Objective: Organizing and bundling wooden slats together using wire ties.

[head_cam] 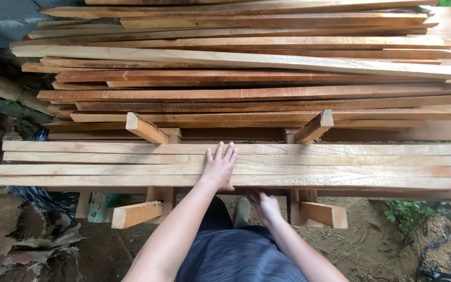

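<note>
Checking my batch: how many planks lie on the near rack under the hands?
4 planks, side by side: far, second, third, nearest. Left hand lies flat across them. Others may be hidden underneath.

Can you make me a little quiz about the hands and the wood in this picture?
1. True or false: the left hand lies flat with fingers spread on top of the pale planks.
2. Where is the right hand? A) on the big plank pile behind B) at the near edge of the pale planks, reaching under C) on the ground
3. Fill in: the pale planks rest on a wooden ____.

Key: 1 true; 2 B; 3 stand
</note>
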